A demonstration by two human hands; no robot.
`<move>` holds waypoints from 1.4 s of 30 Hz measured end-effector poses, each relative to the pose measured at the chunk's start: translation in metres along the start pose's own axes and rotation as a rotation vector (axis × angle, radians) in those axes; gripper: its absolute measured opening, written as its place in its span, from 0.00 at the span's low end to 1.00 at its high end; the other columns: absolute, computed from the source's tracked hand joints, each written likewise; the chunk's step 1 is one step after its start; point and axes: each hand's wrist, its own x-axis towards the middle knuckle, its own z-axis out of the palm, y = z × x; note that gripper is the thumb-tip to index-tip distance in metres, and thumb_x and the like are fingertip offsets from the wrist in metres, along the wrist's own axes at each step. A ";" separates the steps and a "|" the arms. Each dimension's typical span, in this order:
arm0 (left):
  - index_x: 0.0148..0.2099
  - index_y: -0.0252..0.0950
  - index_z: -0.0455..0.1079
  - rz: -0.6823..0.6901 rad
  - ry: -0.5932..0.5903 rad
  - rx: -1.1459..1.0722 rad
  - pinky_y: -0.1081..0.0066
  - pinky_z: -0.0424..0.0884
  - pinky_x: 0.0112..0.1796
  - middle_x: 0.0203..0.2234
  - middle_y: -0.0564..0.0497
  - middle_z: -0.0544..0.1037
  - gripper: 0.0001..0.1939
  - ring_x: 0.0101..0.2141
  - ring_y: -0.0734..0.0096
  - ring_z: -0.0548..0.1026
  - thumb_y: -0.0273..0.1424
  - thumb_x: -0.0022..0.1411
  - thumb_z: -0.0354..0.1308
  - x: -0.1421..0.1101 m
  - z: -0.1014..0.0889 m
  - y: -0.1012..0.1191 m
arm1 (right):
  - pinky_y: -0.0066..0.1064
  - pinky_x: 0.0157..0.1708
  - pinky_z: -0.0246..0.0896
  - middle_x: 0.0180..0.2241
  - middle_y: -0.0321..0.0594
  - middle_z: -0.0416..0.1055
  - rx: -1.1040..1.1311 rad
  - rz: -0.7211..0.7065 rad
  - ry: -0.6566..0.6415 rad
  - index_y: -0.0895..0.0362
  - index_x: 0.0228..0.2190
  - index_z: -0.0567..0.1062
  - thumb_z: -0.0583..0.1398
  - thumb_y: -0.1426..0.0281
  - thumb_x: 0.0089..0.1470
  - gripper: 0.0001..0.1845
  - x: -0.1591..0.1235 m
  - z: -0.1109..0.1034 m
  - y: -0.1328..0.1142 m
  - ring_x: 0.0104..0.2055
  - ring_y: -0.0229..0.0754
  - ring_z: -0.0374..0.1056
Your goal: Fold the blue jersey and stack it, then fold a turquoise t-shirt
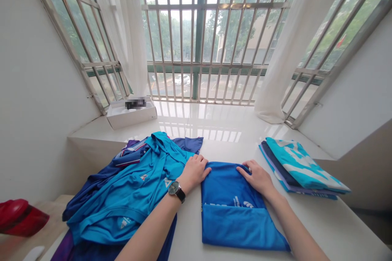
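A royal-blue, smooth-fabric garment [241, 228] lies nearest, on the glossy white window ledge [333, 228], already a compact shape, its near part turned up as a flap below the white print. It looks well along in folding, though not yet stacked. At its far left corner rests the left hand [193, 170], fingers curved; at its far right corner, the right hand [257, 176], thumb and fingers slightly spread. Whether either pinches cloth, I cannot tell. Left of the garment, a loose heap of teal, navy and purple clothes [119, 195] remains unfolded. Right of it, a neat stack topped with turquoise-and-white cloth [301, 163] is finished. Beyond it, left, sits a white cardboard box [133, 117].
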 end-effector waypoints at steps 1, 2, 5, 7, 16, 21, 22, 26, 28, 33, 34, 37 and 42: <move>0.50 0.37 0.71 0.000 -0.003 -0.002 0.61 0.67 0.46 0.44 0.44 0.74 0.16 0.46 0.56 0.70 0.41 0.70 0.51 0.000 0.000 0.000 | 0.37 0.38 0.64 0.39 0.41 0.74 0.017 -0.010 0.000 0.52 0.34 0.75 0.57 0.49 0.56 0.20 0.000 0.000 0.000 0.38 0.47 0.72; 0.50 0.37 0.71 -0.001 -0.006 -0.004 0.61 0.67 0.46 0.44 0.44 0.74 0.16 0.46 0.56 0.70 0.41 0.70 0.51 0.000 0.000 0.000 | 0.37 0.38 0.64 0.38 0.41 0.74 0.045 -0.025 0.000 0.52 0.33 0.75 0.57 0.49 0.55 0.20 0.000 0.000 -0.001 0.38 0.46 0.72; 0.50 0.37 0.71 -0.006 -0.021 -0.010 0.61 0.67 0.46 0.44 0.44 0.74 0.15 0.46 0.56 0.70 0.41 0.70 0.52 0.001 0.000 0.000 | 0.36 0.40 0.64 0.37 0.41 0.74 0.186 -0.090 -0.010 0.52 0.32 0.73 0.59 0.52 0.55 0.17 0.000 -0.001 -0.001 0.39 0.46 0.71; 0.52 0.37 0.70 -0.010 -0.020 -0.016 0.61 0.66 0.46 0.45 0.44 0.73 0.16 0.47 0.56 0.70 0.41 0.70 0.52 0.001 0.000 0.000 | 0.35 0.40 0.64 0.35 0.40 0.74 0.275 -0.109 -0.038 0.52 0.32 0.72 0.59 0.53 0.55 0.15 0.000 -0.002 -0.002 0.38 0.45 0.70; 0.59 0.38 0.66 -0.009 -0.014 -0.035 0.60 0.66 0.47 0.48 0.43 0.73 0.20 0.48 0.55 0.70 0.40 0.69 0.53 0.001 0.003 -0.001 | 0.32 0.32 0.61 0.28 0.34 0.70 0.464 -0.061 -0.001 0.53 0.30 0.70 0.62 0.52 0.51 0.17 -0.004 -0.022 -0.010 0.30 0.40 0.63; 0.56 0.40 0.68 -0.007 0.013 -0.079 0.61 0.67 0.47 0.46 0.45 0.74 0.16 0.46 0.58 0.70 0.38 0.68 0.55 0.000 0.004 -0.002 | 0.31 0.32 0.61 0.27 0.34 0.71 0.524 -0.041 0.019 0.54 0.30 0.72 0.63 0.52 0.50 0.18 -0.006 -0.023 -0.011 0.30 0.40 0.65; 0.55 0.39 0.68 -0.010 0.019 -0.092 0.62 0.67 0.47 0.45 0.45 0.74 0.16 0.46 0.58 0.71 0.38 0.68 0.56 0.000 0.004 -0.002 | 0.32 0.32 0.61 0.27 0.35 0.71 0.526 -0.035 0.017 0.54 0.30 0.72 0.63 0.52 0.50 0.18 -0.006 -0.023 -0.011 0.30 0.41 0.65; 0.49 0.39 0.71 -0.026 0.031 -0.158 0.65 0.69 0.45 0.43 0.47 0.74 0.11 0.43 0.61 0.72 0.34 0.66 0.58 -0.001 0.001 -0.001 | 0.34 0.36 0.64 0.31 0.37 0.75 0.515 -0.017 -0.005 0.53 0.34 0.76 0.63 0.52 0.49 0.19 -0.005 -0.020 -0.005 0.32 0.43 0.68; 0.47 0.38 0.71 -0.039 0.050 -0.207 0.67 0.69 0.44 0.43 0.48 0.74 0.08 0.43 0.63 0.72 0.33 0.66 0.59 -0.001 0.000 0.000 | 0.35 0.37 0.64 0.32 0.38 0.76 0.480 -0.002 0.004 0.53 0.36 0.77 0.63 0.52 0.49 0.19 -0.005 -0.020 -0.002 0.32 0.44 0.68; 0.46 0.38 0.69 -0.039 0.123 -0.348 0.70 0.70 0.41 0.42 0.49 0.74 0.06 0.41 0.66 0.74 0.31 0.67 0.57 0.000 0.000 -0.003 | 0.37 0.36 0.65 0.29 0.37 0.76 0.416 -0.015 0.065 0.52 0.31 0.77 0.64 0.53 0.46 0.16 -0.004 -0.024 0.002 0.28 0.42 0.65; 0.46 0.38 0.69 -0.029 0.130 -0.377 0.70 0.70 0.41 0.42 0.49 0.74 0.06 0.41 0.66 0.74 0.30 0.67 0.56 0.001 -0.001 -0.005 | 0.37 0.37 0.65 0.30 0.37 0.75 0.412 -0.025 0.066 0.52 0.31 0.77 0.64 0.54 0.46 0.15 -0.004 -0.026 0.002 0.29 0.42 0.65; 0.45 0.38 0.69 0.034 0.129 -0.449 0.69 0.70 0.42 0.39 0.50 0.75 0.05 0.40 0.66 0.74 0.29 0.66 0.56 0.001 -0.007 -0.010 | 0.37 0.38 0.64 0.34 0.39 0.77 0.403 -0.059 0.007 0.52 0.35 0.76 0.62 0.59 0.47 0.14 -0.006 -0.033 0.001 0.34 0.44 0.69; 0.44 0.38 0.70 0.141 0.045 -0.444 0.70 0.69 0.42 0.38 0.51 0.76 0.05 0.39 0.67 0.74 0.27 0.65 0.56 -0.001 -0.029 -0.018 | 0.34 0.37 0.62 0.30 0.37 0.73 0.309 -0.199 -0.142 0.53 0.32 0.75 0.55 0.73 0.42 0.14 -0.011 -0.043 -0.005 0.34 0.43 0.68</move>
